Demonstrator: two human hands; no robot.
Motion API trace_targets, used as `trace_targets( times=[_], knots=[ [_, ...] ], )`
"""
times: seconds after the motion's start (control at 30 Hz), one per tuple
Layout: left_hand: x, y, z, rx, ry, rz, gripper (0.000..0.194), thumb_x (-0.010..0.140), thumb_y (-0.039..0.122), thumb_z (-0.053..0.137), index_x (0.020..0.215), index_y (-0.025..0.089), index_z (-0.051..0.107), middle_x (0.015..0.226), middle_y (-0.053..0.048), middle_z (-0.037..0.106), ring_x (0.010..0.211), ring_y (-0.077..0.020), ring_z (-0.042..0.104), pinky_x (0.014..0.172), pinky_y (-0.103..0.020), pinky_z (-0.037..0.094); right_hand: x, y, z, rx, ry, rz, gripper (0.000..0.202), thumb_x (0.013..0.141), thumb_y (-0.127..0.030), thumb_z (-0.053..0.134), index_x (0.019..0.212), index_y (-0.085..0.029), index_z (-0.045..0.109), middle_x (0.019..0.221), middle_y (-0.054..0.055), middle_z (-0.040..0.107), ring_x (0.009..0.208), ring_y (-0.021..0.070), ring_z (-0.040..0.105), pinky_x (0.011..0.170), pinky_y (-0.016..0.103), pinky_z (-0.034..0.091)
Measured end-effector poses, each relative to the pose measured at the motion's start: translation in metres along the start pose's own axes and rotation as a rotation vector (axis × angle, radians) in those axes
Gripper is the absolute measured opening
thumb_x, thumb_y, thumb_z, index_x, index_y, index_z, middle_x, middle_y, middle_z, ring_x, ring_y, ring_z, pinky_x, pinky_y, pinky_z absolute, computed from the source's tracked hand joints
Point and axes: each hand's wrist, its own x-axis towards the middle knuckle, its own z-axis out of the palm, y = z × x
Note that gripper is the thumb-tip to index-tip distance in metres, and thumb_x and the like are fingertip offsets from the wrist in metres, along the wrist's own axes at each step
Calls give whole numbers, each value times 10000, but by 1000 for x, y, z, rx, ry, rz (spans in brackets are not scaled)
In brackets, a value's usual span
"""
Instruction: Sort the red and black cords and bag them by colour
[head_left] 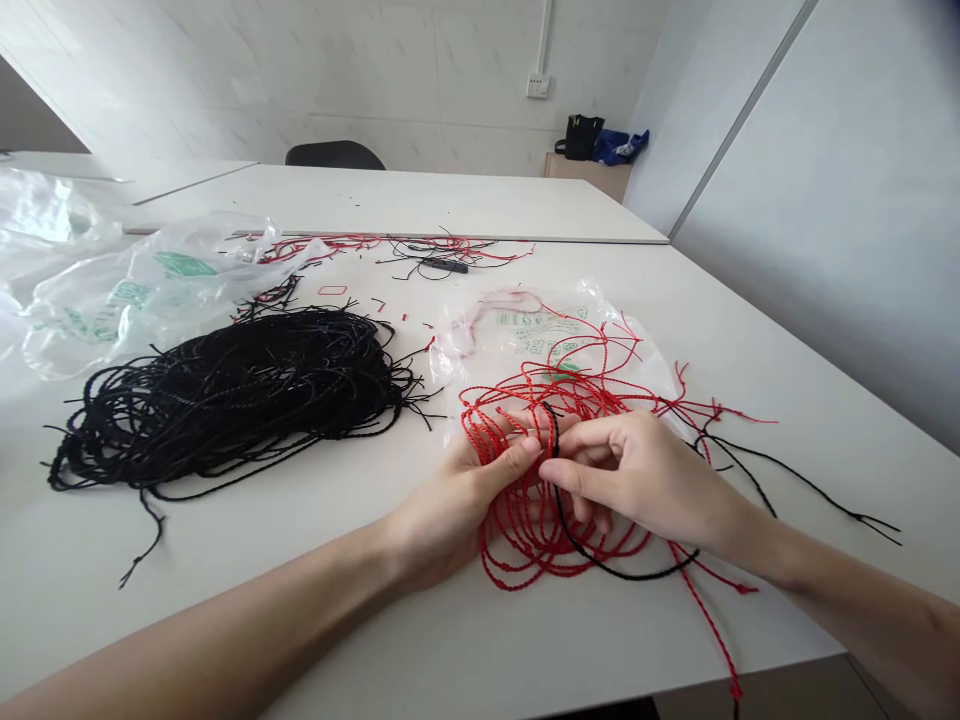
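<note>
A loose bundle of red braided cords (517, 560) lies near the table's front edge, partly on a clear plastic bag. My left hand (480, 490) is closed around the bundle's near side, its thumb on top and its fingers passing beneath the loops. Over the bundle, my right hand (637, 470) pinches a black cord (637, 577) between thumb and fingers. That cord runs up across the red strands and curves back under my right wrist. Further black strands with split ends trail out to the right. My fingers hide part of the bundle.
To the left lies a large heap of black cords (247, 380). Behind it is a crumpled clear bag (150, 290) with green print. Another printed plastic bag (525, 320) lies beyond the red bundle. Cord scraps and a small dark tool (446, 265) are farther back.
</note>
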Motion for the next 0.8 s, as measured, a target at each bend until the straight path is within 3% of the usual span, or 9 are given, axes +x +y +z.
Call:
trace_targets(
  times=[0.2, 0.53, 0.8],
  knots=[
    [0, 0, 1, -57, -58, -10, 252, 890, 176, 360, 1098, 147, 498, 787, -56, 591, 703, -113, 577, 669, -263, 447, 1, -1, 4, 95, 6, 7, 252, 801, -377, 534, 691, -159, 594, 549, -14, 600, 401, 55, 529, 410, 148, 449],
    [-1, -1, 0, -66, -11, -40, 305, 868, 189, 412, 1163, 169, 484, 775, -65, 608, 693, -130, 588, 678, -285, 456, 2, 0, 5, 157, -1, 57, 210, 777, -370, 574, 759, -161, 565, 551, -20, 598, 396, 63, 534, 393, 155, 456],
    [-1, 2, -3, -130, 33, -106, 366, 838, 241, 458, 1195, 167, 486, 893, -89, 620, 739, -151, 590, 717, -310, 450, 4, 2, 3, 114, 4, 35, 242, 785, -406, 561, 843, -172, 577, 551, -26, 586, 403, 72, 543, 399, 168, 460]
  ],
)
